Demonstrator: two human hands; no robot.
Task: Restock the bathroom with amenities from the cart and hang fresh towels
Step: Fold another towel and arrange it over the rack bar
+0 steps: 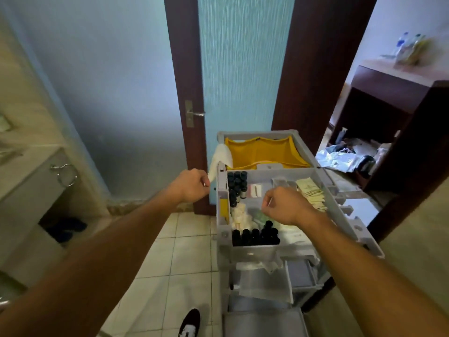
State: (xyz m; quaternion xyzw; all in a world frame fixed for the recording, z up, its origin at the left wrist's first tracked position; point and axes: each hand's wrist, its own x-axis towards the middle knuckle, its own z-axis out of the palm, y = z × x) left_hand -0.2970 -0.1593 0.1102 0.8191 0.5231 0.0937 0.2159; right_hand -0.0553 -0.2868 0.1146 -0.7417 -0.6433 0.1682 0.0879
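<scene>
The grey housekeeping cart (345, 205) stands in the bathroom doorway. Its top tray holds black-capped bottles (237, 186), more black bottles (257, 235) at the front, white soaps (240, 217) and beige packets (309, 190). A white towel (220, 159) hangs over the cart's left rail. My left hand (192, 184) pinches the towel's lower corner beside the cart. Over the tray, my right hand (283, 206) hovers with curled fingers, and a thin pale item may sit between thumb and forefinger. A chrome towel ring (65, 175) hangs on the vanity side at the left.
A yellow bag (264, 152) fills the cart's far end. Behind it is the door with frosted glass (243, 69) and a metal handle (194, 114). The vanity (26, 186) is on the left, tiled floor (184, 259) below, and my shoe (190, 322) at the bottom.
</scene>
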